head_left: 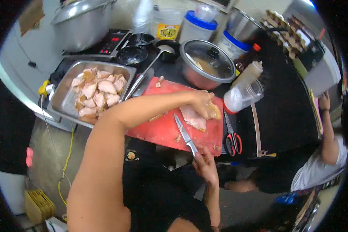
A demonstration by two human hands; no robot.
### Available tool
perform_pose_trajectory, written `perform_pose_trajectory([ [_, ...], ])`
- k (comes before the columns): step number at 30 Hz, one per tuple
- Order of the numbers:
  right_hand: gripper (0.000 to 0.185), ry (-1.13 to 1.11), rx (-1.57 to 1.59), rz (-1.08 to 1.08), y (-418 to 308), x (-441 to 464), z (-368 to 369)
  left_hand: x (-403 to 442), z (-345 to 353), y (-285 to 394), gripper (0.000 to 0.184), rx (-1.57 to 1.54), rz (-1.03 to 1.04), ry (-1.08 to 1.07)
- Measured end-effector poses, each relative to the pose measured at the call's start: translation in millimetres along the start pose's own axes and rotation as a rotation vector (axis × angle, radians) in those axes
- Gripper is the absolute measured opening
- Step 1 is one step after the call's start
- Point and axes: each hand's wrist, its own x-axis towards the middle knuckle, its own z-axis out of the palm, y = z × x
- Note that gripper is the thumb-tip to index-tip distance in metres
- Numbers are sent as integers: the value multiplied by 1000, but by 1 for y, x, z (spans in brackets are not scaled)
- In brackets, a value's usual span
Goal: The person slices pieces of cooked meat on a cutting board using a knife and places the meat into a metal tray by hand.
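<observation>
On the red cutting board (158,129), my left hand (201,103) reaches across and grips a piece of chicken (194,119) near the right side; part of the meat is hidden under the fingers. My right hand (205,164), at the board's front edge, is closed around the handle of a knife (184,133). Its blade points away from me, to the left of the chicken. Small scraps lie about the board. To the left stands a metal tray (62,101) holding several chicken pieces (100,91).
Red-handled scissors (232,139) lie right of the board. Behind it stand a lidded pot (208,62), a ladle (150,69) and black bowls (131,55). A clear container (243,96) and a squeeze bottle (249,73) are at right. Another person (321,166) stands far right.
</observation>
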Motion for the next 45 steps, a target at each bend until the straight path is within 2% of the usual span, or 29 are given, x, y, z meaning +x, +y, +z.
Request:
perform_pose_trajectory([
  [1,27,12,-138,-13,4,-4,-4,5,4,1,79,-1,26,19],
  [3,30,83,-500,-193,5,-13,-5,17,18,-1,81,1,80,46],
  [4,32,122,-694,-268,0,-17,-4,24,25,-4,84,33,223,92],
  [6,36,217,-1070,-413,-14,-30,0,35,23,-10,86,5,193,99],
  [7,39,210,-1091,-414,-20,-36,1,41,20,-11,86,-8,183,96],
  [8,41,204,-1110,-416,-28,-42,2,43,16,-17,80,47,191,199],
  [10,45,219,-1100,-407,-38,-53,4,30,-6,-31,56,11,155,227],
  [11,46,239,-1070,-397,-43,-58,4,11,-19,-15,43,74,-91,155],
  [12,47,257,-1039,-391,-44,-60,3,-2,-19,-19,28,36,-156,122],
  [15,48,326,-983,-318,-41,-62,-3,-35,7,-28,24,31,-220,159],
  [18,46,388,-937,-393,-34,-49,1,-65,25,-26,23,-76,-58,306],
  [21,46,390,-928,-400,-19,-33,4,-79,37,-31,25,-109,-131,303],
  [24,47,381,-925,-381,-12,-26,10,-104,50,-12,29,-55,-116,474],
  [28,45,348,-956,-286,-14,-25,11,-121,56,0,35,-77,-132,496],
  [31,45,336,-999,-391,-9,-21,6,-123,68,1,36,-124,-88,578],
  [33,45,339,-1026,-378,-6,-19,4,-125,72,3,37,-90,-84,627],
  [45,45,306,-1045,-308,-7,-15,5,-126,66,12,37,-164,-150,597],
])
